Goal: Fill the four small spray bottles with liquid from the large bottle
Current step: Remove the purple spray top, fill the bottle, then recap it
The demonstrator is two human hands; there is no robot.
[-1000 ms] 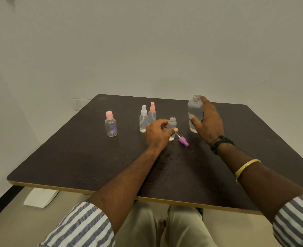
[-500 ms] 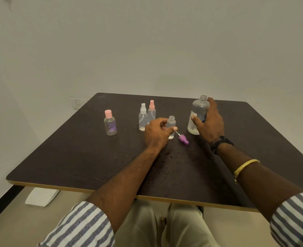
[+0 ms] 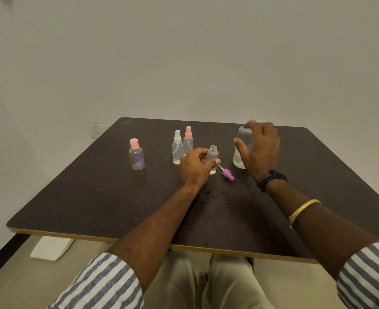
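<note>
The left hand (image 3: 195, 169) pinches an uncapped small bottle (image 3: 213, 155). The right hand (image 3: 261, 152), fingers wide, hovers by the large bottle (image 3: 240, 152).

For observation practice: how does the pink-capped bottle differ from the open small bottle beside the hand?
The pink-capped bottle wears its cap; the open bottle has a bare neck, with a purple sprayer lying beside it. The pink-capped bottle is squat with a purple print; the open bottle is slimmer and plain. The pink-capped bottle stands untouched; the left hand holds the open bottle. Both are clear, small and upright.
</note>
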